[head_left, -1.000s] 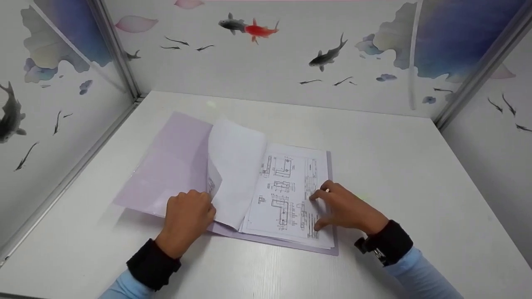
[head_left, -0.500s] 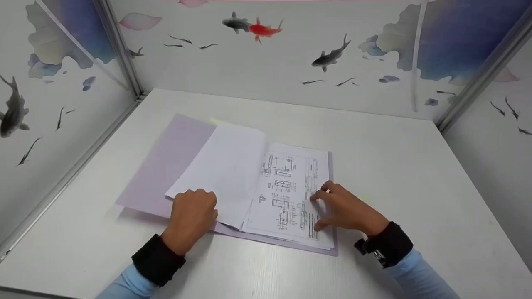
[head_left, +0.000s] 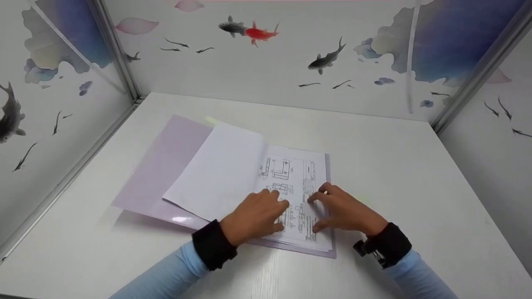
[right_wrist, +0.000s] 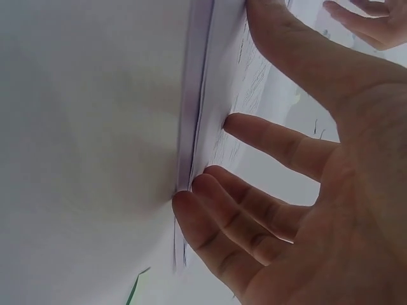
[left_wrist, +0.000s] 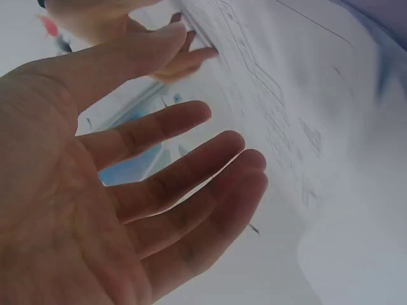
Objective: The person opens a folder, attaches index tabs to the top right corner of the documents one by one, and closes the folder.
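A light purple folder [head_left: 162, 153] lies spread on the table, its cover to the left. A turned sheet [head_left: 220, 170], blank on the side facing up, slants across that cover. On the right half is a printed sheet with technical drawings [head_left: 297, 155]. My left hand [head_left: 253, 216] hovers over or lightly touches the drawing sheet's lower part, hiding some of it. In the left wrist view its fingers are loosely bent, holding nothing. My right hand [head_left: 349, 209] rests spread fingertips on the sheet's right margin; in the right wrist view some fingers [right_wrist: 197, 222] touch the folder's edge.
The white table [head_left: 415, 187] stretches around the folder. White panels printed with fish and lotus leaves enclose its back and both sides, joined by metal posts [head_left: 465, 79]. A small yellow-green tab [head_left: 210, 120] shows at the turned sheet's top.
The turned sheet has come down flat over the left cover. My left hand has let go of it and moved right onto the drawing page. My right hand stays in place.
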The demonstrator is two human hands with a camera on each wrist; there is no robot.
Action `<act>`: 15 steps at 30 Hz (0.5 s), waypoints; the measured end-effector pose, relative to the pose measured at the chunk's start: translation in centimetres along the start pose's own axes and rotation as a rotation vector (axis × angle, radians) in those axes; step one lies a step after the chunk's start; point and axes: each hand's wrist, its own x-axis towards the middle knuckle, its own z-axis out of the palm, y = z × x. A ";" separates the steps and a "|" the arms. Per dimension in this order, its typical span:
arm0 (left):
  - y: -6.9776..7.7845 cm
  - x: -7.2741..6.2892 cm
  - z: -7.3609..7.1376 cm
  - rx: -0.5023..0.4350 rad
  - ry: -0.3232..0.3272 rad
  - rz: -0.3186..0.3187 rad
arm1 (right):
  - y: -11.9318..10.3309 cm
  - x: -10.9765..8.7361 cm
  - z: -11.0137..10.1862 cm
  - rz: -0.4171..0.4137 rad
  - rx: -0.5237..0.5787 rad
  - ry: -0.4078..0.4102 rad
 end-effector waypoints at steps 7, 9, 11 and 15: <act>2.8 3.2 0.9 -0.017 -0.138 0.128 | 3.1 -0.7 -2.2 -0.034 0.129 0.037; 3.2 3.8 1.1 -0.026 -0.149 0.129 | 4.2 -0.8 -3.1 0.011 0.122 0.100; 3.4 4.3 1.2 -0.031 -0.159 0.124 | 5.4 -1.0 -3.6 0.098 0.107 0.132; 3.8 5.4 1.3 -0.043 -0.166 0.122 | 7.1 -1.2 -3.7 0.270 0.119 0.072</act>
